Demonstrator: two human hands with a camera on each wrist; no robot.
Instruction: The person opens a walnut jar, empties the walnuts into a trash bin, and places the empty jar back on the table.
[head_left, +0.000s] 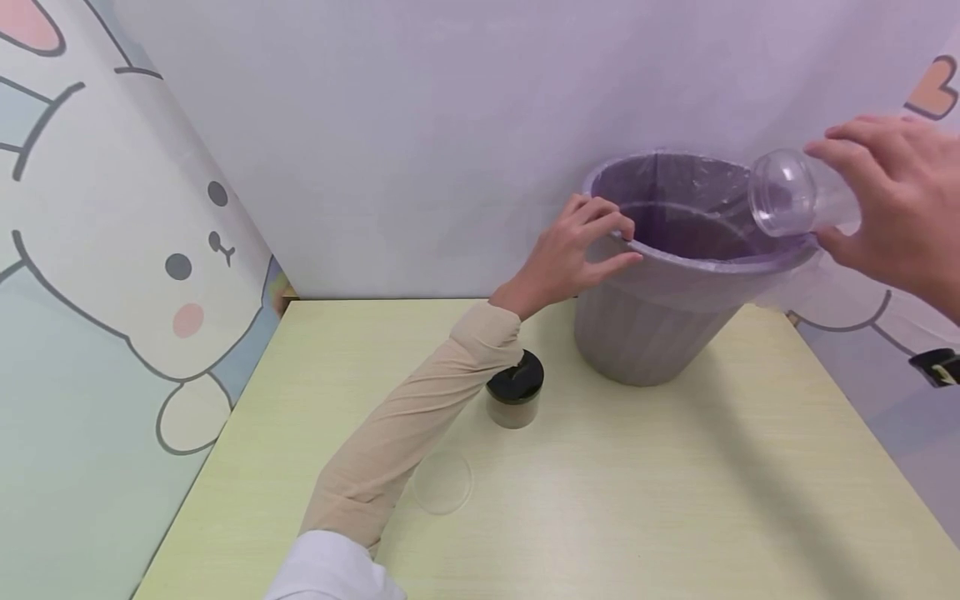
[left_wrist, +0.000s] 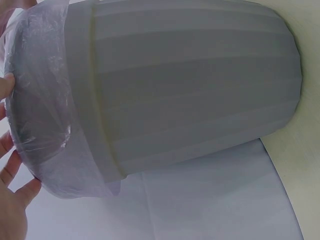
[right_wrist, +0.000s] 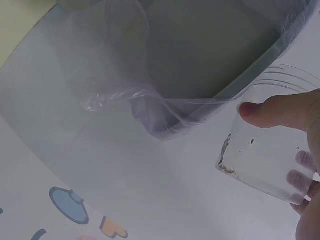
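A grey trash bin [head_left: 633,333] stands on the table, lined with a thin, translucent purple bag [left_wrist: 47,100] folded over its rim. My left hand [head_left: 573,250] grips the near left rim through the bag. At the bin's right side, my right hand [head_left: 900,204] holds a clear jar [head_left: 783,193] tipped sideways, its threaded mouth toward the bin opening. Dark bits cling inside near the jar's base, as the right wrist view shows; the thumb [right_wrist: 277,111] lies across the jar's side. The bin's bottom inside is hidden.
Beside my left forearm is a small jar with a black lid [head_left: 516,379]. A clear round disc [head_left: 442,483] lies flat on the pale wooden table [head_left: 637,508], nearer to me. A wall [head_left: 375,167] rises behind, with cartoon-printed walls on both sides.
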